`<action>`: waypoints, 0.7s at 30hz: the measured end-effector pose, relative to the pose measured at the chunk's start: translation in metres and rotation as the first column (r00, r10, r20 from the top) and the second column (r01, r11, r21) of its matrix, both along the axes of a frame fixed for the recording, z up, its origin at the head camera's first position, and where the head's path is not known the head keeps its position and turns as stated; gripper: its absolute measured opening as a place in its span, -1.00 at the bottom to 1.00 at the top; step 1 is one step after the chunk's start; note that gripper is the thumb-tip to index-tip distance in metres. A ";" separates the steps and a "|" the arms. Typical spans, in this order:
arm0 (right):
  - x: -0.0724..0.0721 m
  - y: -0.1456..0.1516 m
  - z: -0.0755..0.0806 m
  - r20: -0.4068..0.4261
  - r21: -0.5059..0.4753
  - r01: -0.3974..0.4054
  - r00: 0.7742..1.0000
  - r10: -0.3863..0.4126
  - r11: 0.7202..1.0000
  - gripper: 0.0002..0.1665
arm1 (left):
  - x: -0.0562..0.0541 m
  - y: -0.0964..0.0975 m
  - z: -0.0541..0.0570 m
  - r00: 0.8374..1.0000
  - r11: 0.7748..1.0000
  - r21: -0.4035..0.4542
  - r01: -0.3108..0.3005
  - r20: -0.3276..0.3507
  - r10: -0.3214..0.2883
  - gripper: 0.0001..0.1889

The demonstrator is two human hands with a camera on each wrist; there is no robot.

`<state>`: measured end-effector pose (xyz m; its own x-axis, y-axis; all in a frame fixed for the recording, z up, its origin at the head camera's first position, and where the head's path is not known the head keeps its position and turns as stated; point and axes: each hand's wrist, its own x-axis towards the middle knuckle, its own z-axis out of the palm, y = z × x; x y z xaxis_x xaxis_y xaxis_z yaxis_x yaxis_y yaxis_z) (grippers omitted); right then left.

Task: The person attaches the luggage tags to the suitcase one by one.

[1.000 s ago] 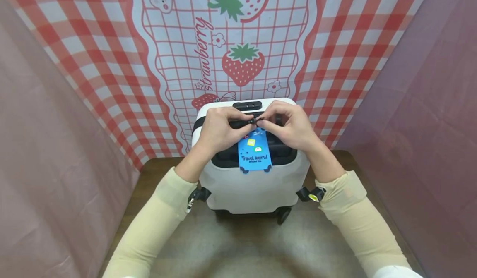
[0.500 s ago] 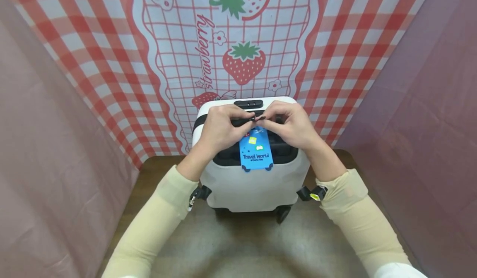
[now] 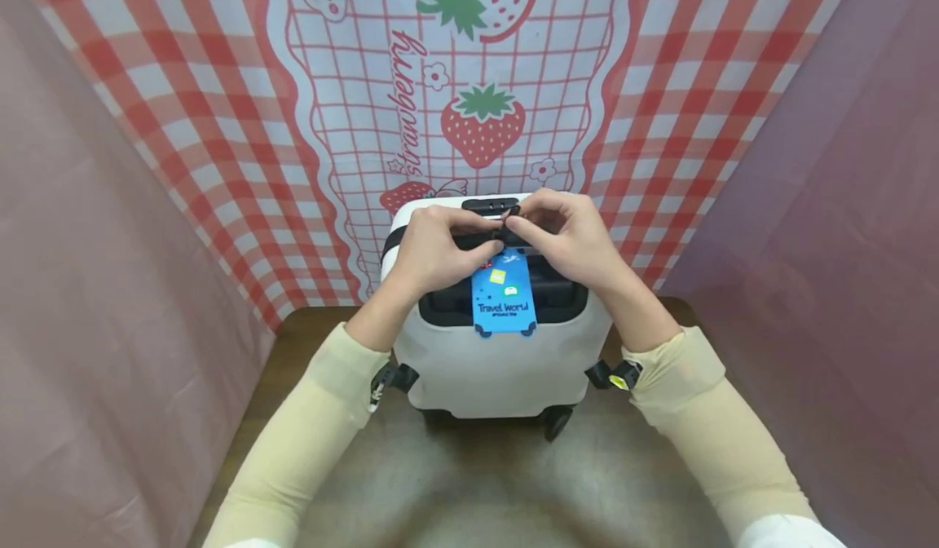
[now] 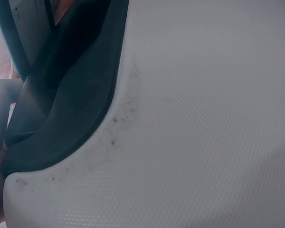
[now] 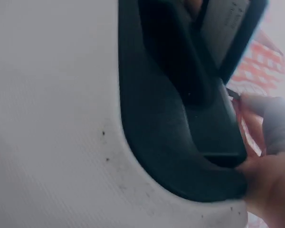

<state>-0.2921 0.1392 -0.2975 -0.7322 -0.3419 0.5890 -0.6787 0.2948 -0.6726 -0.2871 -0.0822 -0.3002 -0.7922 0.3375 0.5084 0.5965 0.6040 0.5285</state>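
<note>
A white suitcase [image 3: 506,373] stands upright with a blue luggage tag [image 3: 504,307] hanging down over its black handle recess. At the top of the tag, my right hand [image 3: 575,234] pinches a small dark strap [image 3: 513,213] between thumb and forefinger. Facing it, my left hand [image 3: 436,246] holds the strap's lower part, thumb and forefinger slightly apart around it. The strap's lower part is mostly hidden by fingertips. In the right wrist view the black carry handle [image 5: 213,126] shows beside the right fingers, and the tag's pale back [image 5: 225,35] tilts above it.
A black combination lock [image 3: 490,205] is set into the suitcase top behind the hands. Beneath is a brown table [image 3: 469,491]. A red checked strawberry cloth [image 3: 484,59] hangs behind, with pink curtains [image 3: 95,287] on both sides.
My right hand has lifted slightly, drawing the strap end upward. The left thumb and forefinger have spread a little apart. The tag hangs nearly unchanged.
</note>
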 end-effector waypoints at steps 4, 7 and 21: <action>-0.003 -0.009 0.002 -0.075 0.042 0.119 0.991 -0.116 0.992 -0.68 | -0.001 -0.002 -0.001 1.000 1.000 -0.007 -0.011 0.000 0.011 -0.62; -0.002 -0.012 -0.002 -0.179 0.040 0.203 0.965 -0.193 0.978 -0.58 | 0.000 -0.001 0.000 1.000 0.999 -0.025 -0.020 -0.002 0.020 -0.63; -0.005 -0.006 -0.012 -0.182 -0.019 -0.023 0.983 0.019 1.000 -0.84 | -0.001 -0.001 -0.002 0.999 0.999 -0.029 -0.041 -0.022 0.041 -0.70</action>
